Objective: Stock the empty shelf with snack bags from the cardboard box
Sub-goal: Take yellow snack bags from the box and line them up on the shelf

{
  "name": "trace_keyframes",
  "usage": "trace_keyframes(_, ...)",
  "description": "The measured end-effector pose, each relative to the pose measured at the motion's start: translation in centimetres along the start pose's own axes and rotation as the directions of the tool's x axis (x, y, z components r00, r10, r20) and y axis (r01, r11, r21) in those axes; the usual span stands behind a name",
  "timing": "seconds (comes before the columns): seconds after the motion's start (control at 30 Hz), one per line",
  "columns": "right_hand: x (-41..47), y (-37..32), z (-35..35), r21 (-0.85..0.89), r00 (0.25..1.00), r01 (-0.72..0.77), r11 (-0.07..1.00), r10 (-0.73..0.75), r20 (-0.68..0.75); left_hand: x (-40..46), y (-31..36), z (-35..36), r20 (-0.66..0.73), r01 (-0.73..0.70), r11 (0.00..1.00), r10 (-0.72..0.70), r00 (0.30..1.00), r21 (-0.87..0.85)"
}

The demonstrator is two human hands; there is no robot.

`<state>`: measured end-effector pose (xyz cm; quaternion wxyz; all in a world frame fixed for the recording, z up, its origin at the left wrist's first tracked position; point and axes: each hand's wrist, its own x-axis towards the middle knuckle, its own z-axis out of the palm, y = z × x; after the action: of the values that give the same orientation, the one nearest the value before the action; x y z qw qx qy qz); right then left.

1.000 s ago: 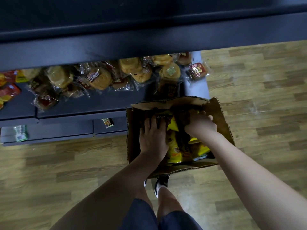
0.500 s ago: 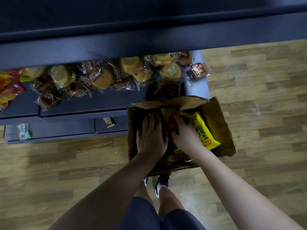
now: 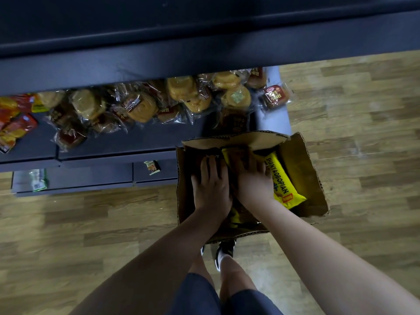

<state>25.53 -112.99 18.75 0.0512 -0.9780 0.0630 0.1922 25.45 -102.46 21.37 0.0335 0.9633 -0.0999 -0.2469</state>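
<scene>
A wood-plank floor [image 3: 352,133] is spreading wide and bare to the right of a dark shelf [image 3: 136,142] that is carrying wrapped buns [image 3: 141,108]. The cardboard box [image 3: 302,160] is sitting on the floor against the shelf's front edge, flaps standing open. Inside it, the left hand [image 3: 211,187] is lying flat, fingers spread, while the right hand [image 3: 252,180] is pressing a yellow snack bag [image 3: 281,178]; whether its grip is closing cannot be told.
</scene>
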Motion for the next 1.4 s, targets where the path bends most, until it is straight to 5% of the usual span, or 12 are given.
trace_keyframes(0.23, 0.4, 0.5, -0.8, 0.094, 0.999, -0.031, 0.995, 0.029, 0.021, 0.3, -0.1, -0.5, -0.041, 0.031, 0.996, -0.035, 0.999, -0.079)
trace_keyframes(0.5, 0.1, 0.8, -2.4, 0.39, 0.993, -0.117, 0.913, 0.098, 0.069, 0.2, -0.4, -1.6, -0.083, 0.041, 0.986, -0.055, 0.995, -0.162)
trace_keyframes(0.9, -3.9, 1.3, -6.7, 0.432, 0.976, -0.018, 0.902, 0.111, -0.19, -3.5, -0.8, -4.7, -0.318, -0.059, 0.968, -0.022, 0.948, -0.242)
trace_keyframes(1.13, -5.8, 1.2, -9.8, 0.412, 0.918, 0.121, 0.903, 0.056, -0.393, -5.5, -0.9, -7.4, -0.495, -0.112, 0.962, -0.027, 0.869, -0.25)
trace_keyframes(1.4, -8.4, 0.7, -13.8, 0.392, 0.844, 0.222, 0.893, 0.025, -0.536, -8.0, -0.9, -10.5, -0.763, -0.246, 0.947, 0.001, 0.646, -0.207)
